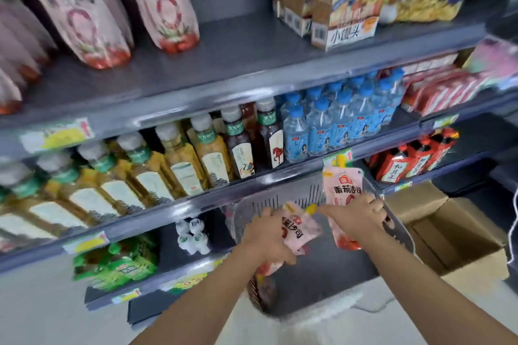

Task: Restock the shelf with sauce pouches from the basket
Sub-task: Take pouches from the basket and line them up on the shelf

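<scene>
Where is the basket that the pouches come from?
Low and right of centre in the head view: the basket is below the blue-capped water bottles, just left of the open cardboard box.

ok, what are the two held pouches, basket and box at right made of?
The left pouch in the left hand and the right pouch in the right hand: probably soft plastic film; printed, buckling where gripped. Basket: rigid translucent plastic, slotted wall. Box: brown cardboard, matte, flaps open.

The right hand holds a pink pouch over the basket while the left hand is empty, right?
Not quite. The head view shows the left hand gripping a pink pouch too; the right hand holds the other pouch over the basket.
</scene>
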Demonstrator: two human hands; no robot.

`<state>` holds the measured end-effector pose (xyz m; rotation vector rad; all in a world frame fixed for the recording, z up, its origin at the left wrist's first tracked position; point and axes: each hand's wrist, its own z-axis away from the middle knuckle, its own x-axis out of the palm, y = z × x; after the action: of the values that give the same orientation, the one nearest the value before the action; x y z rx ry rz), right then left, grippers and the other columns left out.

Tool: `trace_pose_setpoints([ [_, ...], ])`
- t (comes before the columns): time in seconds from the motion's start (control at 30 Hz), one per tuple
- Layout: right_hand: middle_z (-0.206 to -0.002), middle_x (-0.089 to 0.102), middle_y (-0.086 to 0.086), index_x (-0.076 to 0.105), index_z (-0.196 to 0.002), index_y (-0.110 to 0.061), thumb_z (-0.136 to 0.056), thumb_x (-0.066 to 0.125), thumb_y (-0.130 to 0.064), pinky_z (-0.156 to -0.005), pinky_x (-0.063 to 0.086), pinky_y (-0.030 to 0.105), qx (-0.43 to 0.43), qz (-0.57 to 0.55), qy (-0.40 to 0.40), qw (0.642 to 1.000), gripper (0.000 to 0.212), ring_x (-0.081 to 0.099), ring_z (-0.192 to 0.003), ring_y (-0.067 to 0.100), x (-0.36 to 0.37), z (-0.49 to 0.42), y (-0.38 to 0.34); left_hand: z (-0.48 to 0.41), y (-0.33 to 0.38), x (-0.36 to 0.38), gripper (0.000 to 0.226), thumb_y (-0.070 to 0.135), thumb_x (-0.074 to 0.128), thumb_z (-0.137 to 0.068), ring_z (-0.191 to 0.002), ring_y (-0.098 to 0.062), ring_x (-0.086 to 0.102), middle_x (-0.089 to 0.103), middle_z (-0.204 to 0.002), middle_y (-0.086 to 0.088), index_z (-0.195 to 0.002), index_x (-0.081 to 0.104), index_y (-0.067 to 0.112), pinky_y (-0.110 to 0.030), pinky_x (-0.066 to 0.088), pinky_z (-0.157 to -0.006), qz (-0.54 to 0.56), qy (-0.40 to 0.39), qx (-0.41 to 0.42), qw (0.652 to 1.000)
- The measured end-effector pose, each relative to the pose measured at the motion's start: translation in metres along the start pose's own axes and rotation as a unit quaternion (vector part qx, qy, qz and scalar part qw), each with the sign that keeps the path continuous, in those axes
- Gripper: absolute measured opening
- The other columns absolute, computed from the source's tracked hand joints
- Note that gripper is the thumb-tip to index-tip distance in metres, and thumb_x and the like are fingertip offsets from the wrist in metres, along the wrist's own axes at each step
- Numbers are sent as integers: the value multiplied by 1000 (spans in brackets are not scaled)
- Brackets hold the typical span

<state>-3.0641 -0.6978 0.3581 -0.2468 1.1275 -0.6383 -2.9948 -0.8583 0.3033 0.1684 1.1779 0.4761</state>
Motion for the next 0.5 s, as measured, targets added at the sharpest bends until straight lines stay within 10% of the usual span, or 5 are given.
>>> trace_pose_setpoints([
  [0.3, -138, 34, 21, 26, -138, 5, -61, 80, -50, -106, 30, 40, -173, -74, 66, 980, 109, 31, -131, 36, -20, 138, -93, 145, -73, -75, 121, 42, 83, -43, -123, -23, 40, 32, -135, 0, -148, 27, 19, -40, 42, -103, 211, 159, -31, 964],
  [0.5, -92, 64, 14, 54, -110, -4, -31, 82, -48, -65, 55, 42, -200, -331, -142, 911, 95, 63, -70, 30, -11, 197, -139, 220, -106, -136, 115, 28, 89, -50, -115, -16, 44, 35, -125, 5, -147, 28, 18, -38, 47, -97, 280, 343, -4, 897],
])
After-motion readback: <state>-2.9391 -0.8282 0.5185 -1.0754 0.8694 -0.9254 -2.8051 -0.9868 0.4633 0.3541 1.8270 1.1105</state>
